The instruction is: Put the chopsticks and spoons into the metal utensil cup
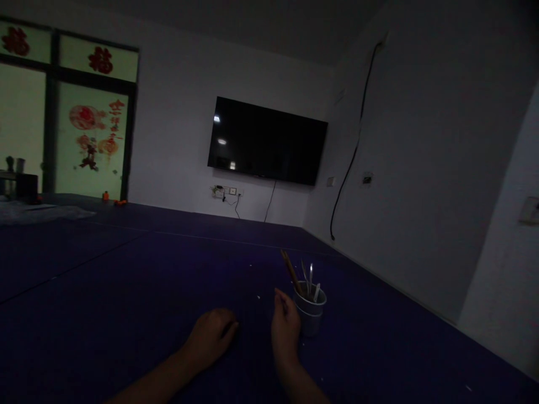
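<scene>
The right hand (286, 328) curls loosely at the cup (309, 320); whether it grips is unclear. A low, level hold would suit this tall load: wooden sticks (289, 269) leaning over the fingers, slim metallic utensils (310, 275) beyond. Left of it, the left hand (213, 334) bends, contents hidden.

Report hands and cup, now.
Left hand loosely curled, nothing seen in it. Right hand beside cup, contact unclear. Cup upright, utensils inside. White specks on purple table.

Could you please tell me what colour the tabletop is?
The tabletop is dark purple-blue, in the head view.
</scene>
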{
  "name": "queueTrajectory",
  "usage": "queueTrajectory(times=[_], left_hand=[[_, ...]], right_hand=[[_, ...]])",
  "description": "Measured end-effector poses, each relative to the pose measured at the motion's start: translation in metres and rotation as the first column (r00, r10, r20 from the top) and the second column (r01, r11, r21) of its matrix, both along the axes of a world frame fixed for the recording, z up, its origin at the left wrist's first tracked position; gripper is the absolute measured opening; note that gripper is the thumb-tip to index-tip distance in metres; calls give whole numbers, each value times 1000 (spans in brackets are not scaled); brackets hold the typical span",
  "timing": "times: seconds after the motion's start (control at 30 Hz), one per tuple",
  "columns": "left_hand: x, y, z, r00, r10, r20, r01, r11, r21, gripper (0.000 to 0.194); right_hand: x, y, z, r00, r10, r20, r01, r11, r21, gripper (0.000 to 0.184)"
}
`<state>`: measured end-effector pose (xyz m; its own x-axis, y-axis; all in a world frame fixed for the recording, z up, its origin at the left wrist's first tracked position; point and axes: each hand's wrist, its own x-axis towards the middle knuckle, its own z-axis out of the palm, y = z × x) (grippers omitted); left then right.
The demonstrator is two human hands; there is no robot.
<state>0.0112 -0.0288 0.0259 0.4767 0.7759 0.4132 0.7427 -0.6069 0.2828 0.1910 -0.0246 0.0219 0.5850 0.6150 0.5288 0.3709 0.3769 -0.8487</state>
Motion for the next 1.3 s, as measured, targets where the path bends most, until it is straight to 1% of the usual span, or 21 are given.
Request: queueTrajectory(times=[0.13, 0.23, 0.37, 0.57, 0.8, 1.03, 1.13, 1.2, 1.3], left_hand=[[0, 0, 0, 1000, 0, 0, 0, 1000, -7, 30], [0, 1, -1, 1000, -2, 2, 2, 1000, -11, 29], [0, 2, -1, 1000, 8, -17, -8, 1000, -15, 30], [0, 2, -1, 1000, 1, -5, -1, 1000, -22, 29], [0, 1, 0, 1000, -3, -6, 3, 999, -32, 29], [0, 2, -2, 1000, -8, 14, 8, 1000, -17, 29], [0, 2, -3, 1000, -1, 10, 1, 1000, -12, 29], [0, 1, -3, 1000, 1, 8, -1, 1000, -7, 30], [-1, 0, -2, 1000, -7, 20, 7, 1000, 4, 31]], right_hand=[[18, 8, -4, 998, -68, 12, 68, 998, -5, 43], [23, 12, -7, 996, -92, 19, 93, 996, -14, 44], [24, 13, -8, 993, -110, 36, 110, 994, -14, 43], [23, 12, -9, 994, -101, 39, 103, 994, -45, 42], [23, 12, -9, 991, -125, 52, 128, 990, -57, 44], [23, 11, -8, 991, -115, 69, 116, 993, -9, 41], [23, 11, -6, 993, -101, 64, 101, 995, 6, 40], [21, 11, -4, 994, -61, 87, 60, 998, 6, 40], [12, 9, -2, 977, 93, 193, -89, 996, -29, 39]])
